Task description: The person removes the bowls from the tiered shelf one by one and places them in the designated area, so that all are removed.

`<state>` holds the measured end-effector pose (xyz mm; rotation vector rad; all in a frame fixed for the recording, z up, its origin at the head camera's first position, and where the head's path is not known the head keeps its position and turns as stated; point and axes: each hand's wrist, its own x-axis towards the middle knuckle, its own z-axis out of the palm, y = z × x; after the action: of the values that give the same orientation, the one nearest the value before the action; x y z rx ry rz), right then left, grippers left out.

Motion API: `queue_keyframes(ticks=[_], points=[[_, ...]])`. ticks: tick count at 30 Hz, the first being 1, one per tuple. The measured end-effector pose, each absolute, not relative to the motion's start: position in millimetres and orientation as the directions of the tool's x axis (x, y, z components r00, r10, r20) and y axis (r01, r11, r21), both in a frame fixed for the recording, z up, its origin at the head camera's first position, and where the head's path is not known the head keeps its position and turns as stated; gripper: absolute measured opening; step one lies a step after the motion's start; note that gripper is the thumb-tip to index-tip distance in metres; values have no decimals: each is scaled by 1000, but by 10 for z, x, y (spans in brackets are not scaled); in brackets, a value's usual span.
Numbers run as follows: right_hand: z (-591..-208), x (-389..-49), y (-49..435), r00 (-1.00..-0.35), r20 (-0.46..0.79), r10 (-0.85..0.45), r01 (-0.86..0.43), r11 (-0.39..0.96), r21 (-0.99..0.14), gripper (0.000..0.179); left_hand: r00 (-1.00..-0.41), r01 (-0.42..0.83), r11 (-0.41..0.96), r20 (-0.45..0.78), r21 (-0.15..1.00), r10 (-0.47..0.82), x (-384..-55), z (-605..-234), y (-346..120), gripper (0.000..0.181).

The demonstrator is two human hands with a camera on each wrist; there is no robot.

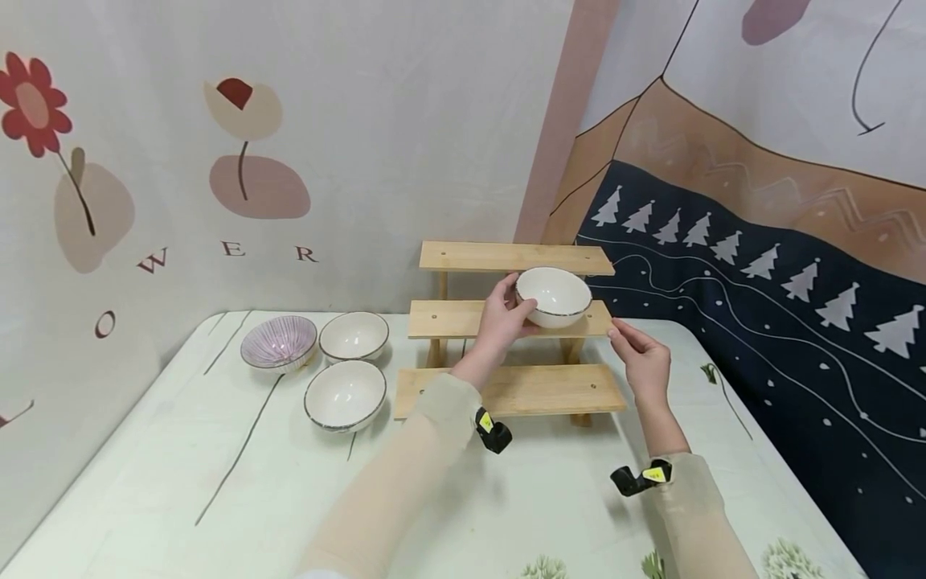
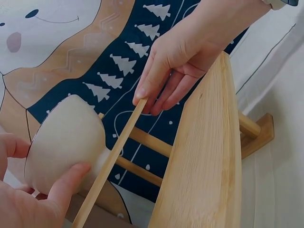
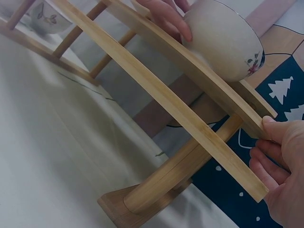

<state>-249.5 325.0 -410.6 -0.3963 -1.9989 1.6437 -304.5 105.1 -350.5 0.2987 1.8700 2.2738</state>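
Note:
My left hand [image 1: 501, 322] grips a white bowl [image 1: 554, 296] by its left side, thumb near the rim. The bowl sits over the right part of the middle board [image 1: 448, 319] of a three-tier wooden shelf stand. Its dark rim and a small painted flower show in the right wrist view, on the bowl's outside [image 3: 228, 42]. At the right end of that same board, my right hand [image 1: 642, 358] pinches the wood between thumb and fingers. In the left wrist view the right hand [image 2: 178, 57] holds the board's edge.
Left of the stand, two white bowls, one behind [image 1: 354, 336] and one in front [image 1: 345, 396], rest on the table beside a purple striped bowl [image 1: 279, 344]. The stand's top board [image 1: 506, 256] and bottom board [image 1: 535, 390] carry nothing. Patterned cloth [image 1: 434, 145] hangs behind.

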Motion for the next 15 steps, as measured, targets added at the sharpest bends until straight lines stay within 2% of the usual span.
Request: queue_keyframes(ticks=[15], points=[[-4094, -2494, 3251, -829, 183, 528, -61, 241, -969, 41, -968, -24, -205, 29, 978, 249, -3025, -3448, 969, 64]])
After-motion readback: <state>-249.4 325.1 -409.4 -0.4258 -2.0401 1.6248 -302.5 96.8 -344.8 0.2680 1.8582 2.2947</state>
